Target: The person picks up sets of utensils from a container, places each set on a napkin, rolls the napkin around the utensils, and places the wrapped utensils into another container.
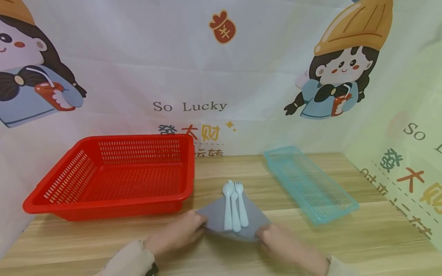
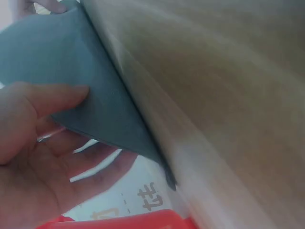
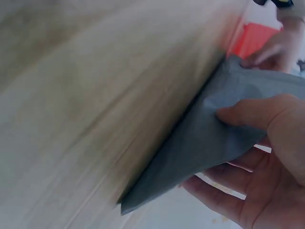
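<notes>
A grey cloth [image 1: 215,213] lies on the wooden table with one corner pointing away from me. On it, side by side, lie a pale blue spoon [image 1: 228,209], knife [image 1: 235,212] and fork [image 1: 243,211], heads toward the far corner. My left hand [image 1: 183,231] pinches the cloth's left side, thumb on top and fingers beneath, as the left wrist view shows. At the right side, my right hand [image 1: 284,243] holds the cloth the same way. Its near edge looks slightly lifted and blurred in the head view. In both wrist views the cutlery is out of sight.
A red plastic basket [image 1: 119,203] stands on the left, close beyond my left hand. To the right, a shallow light-blue mesh basket [image 1: 333,214] lies at an angle. A printed cloth backdrop [image 1: 193,84] rises behind the table [image 1: 221,260] and along its sides.
</notes>
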Motion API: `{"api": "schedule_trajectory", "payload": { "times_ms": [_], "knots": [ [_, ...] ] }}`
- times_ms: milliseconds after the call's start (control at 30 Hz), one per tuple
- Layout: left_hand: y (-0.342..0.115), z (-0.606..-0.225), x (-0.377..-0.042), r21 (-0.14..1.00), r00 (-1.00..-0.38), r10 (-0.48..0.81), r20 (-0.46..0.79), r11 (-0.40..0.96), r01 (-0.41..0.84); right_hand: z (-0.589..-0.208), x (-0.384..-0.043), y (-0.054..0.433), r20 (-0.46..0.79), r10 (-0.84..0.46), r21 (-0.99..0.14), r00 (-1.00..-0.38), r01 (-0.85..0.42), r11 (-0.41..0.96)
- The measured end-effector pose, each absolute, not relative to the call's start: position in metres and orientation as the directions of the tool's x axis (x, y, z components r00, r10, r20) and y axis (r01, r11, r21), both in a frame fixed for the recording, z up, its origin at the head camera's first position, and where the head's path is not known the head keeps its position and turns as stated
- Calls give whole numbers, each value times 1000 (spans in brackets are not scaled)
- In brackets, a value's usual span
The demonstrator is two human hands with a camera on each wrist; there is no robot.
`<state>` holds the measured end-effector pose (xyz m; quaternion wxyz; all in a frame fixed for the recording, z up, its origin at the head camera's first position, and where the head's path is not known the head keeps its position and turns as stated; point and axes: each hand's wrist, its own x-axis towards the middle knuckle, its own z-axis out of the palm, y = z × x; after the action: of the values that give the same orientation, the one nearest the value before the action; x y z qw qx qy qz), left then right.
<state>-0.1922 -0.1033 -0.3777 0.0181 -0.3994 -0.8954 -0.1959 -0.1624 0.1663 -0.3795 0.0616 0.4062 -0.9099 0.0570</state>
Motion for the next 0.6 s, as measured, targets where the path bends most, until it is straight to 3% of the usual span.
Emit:
{"api": "schedule_trajectory", "payload": {
  "times_ms": [367, 600],
  "knots": [
    [-97, -379, -196, 362, -813, 518, 266, 728, 582, -377, -188, 174, 156, -564, -499, -811, -557, 663],
    [-87, -377, -194, 321, -827, 503, 252, 763, 561, -381, -198, 173, 168, -482, -541, -860, -489, 684]
  ]
}}
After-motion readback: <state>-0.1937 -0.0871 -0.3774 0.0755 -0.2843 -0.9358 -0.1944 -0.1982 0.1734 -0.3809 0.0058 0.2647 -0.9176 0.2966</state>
